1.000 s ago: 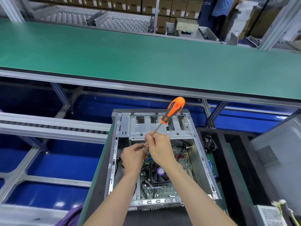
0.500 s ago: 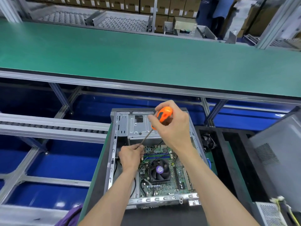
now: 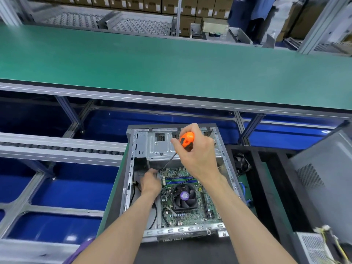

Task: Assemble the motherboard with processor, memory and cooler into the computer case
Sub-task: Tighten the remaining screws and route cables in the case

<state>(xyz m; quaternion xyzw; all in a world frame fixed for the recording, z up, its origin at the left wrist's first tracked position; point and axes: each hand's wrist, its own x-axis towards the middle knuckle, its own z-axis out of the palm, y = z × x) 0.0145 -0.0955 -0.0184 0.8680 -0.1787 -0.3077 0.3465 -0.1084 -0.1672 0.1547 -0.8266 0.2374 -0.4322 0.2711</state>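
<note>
Motherboard (image 3: pixel 190 199) with cooler (image 3: pixel 183 196) sits inside the case (image 3: pixel 131 168); our right hand (image 3: pixel 196 155) grips the orange screwdriver (image 3: pixel 185 140), left hand (image 3: pixel 150 182) steadies its tip, fingers hidden, closure unclear; board looks stiff but fragile, so we'd handle its edges only.

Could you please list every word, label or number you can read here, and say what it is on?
None can be read.
Purple sticker on the cooler fan: print too small.
White labels on the cardboard boxes: blurred.
Markings on the motherboard: too fine.
</note>
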